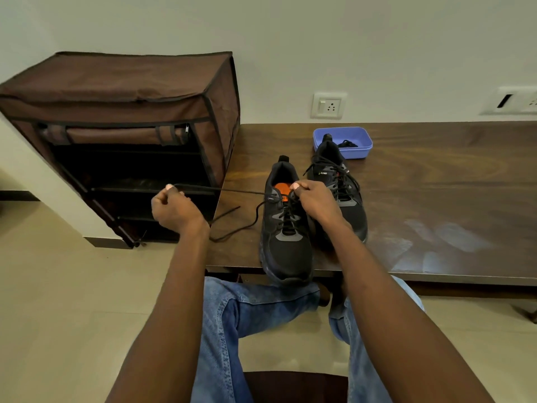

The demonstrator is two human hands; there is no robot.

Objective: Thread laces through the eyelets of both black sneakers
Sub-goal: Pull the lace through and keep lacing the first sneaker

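Two black sneakers stand on the dark wooden table [436, 199]. The near sneaker [286, 245] has an orange insole and its toe hangs over the table's front edge. The far sneaker [338, 184] beside it is laced. My left hand [171, 207] pinches one end of the black lace [229, 191], drawn taut to the left from the near sneaker's upper eyelets. My right hand [312, 199] pinches the lace at the right upper eyelets of that sneaker. The lace's other end lies looped on the table to the shoe's left.
A blue plastic tub [343, 141] holding a black lace sits behind the far sneaker. A brown fabric shoe rack [130, 112] stands left of the table. Wall sockets [328, 105] are on the wall behind. My legs in jeans are under the table edge.
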